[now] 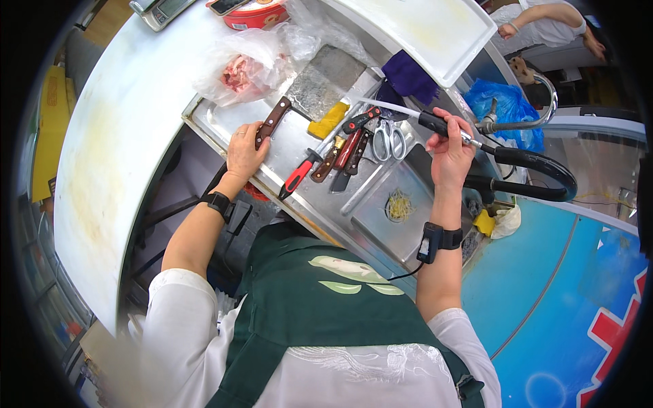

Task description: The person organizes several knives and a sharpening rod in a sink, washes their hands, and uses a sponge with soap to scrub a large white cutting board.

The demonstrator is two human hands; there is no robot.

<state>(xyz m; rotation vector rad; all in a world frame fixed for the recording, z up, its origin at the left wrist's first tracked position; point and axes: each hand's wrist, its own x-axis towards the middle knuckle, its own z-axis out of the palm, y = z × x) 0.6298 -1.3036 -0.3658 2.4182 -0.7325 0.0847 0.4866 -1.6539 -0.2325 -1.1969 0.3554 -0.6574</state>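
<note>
My left hand [247,150] pinches the lower end of a riveted brown knife handle [275,118] at the left of the metal sink ledge. My right hand [451,145] grips the black handle of a spray nozzle [432,122] on a hose; a pale jet points from it up and left towards a wet grey stone slab [326,76]. Between the hands lie a yellow cloth [328,120], a honing steel with a red and black handle [299,176], several knives [347,150] and steel scissors [389,140]. The blade of the knife at my left hand is barely visible.
Below the tools is a sink basin [367,219] with pale shreds at its drain [399,206]. Bagged raw meat [237,73], a purple cloth [412,76], a white tray [433,30] and a curved metal tap [548,102] surround the ledge. Another person's arm [543,15] shows top right.
</note>
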